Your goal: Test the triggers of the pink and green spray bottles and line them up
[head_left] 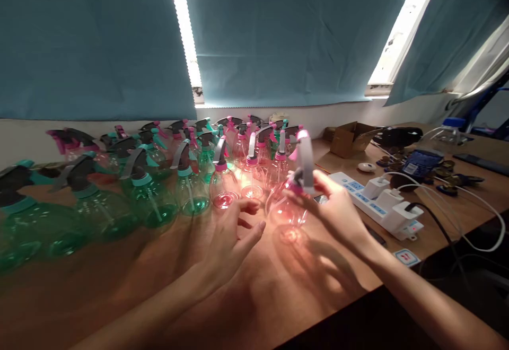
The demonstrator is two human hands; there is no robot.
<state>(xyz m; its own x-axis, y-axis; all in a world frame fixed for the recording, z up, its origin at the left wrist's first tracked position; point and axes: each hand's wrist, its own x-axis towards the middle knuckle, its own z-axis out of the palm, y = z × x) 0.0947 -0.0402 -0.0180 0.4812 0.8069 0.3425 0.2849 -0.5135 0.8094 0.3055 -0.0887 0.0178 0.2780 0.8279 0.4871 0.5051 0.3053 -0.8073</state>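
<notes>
My right hand (330, 201) is closed around the neck of a pink spray bottle (288, 209), just under its grey trigger head. The bottle's base looks slightly above the table (159, 297), over a pinkish glow and shadow. My left hand (234, 233) hovers to its left with fingers apart and nothing in them. In front of that hand stand a pink-tinted spray bottle (223, 183) and another pink one (252, 177). To the left a row of green spray bottles (193, 193) runs to the table's left side.
More spray bottles (207, 146) crowd behind the front row. At right lie a white power strip (369, 201) with chargers and cables, an open cardboard box (350, 140), a white mouse (366, 167) and a blue-capped jar (447, 132). Blue curtains (286, 37) hang behind.
</notes>
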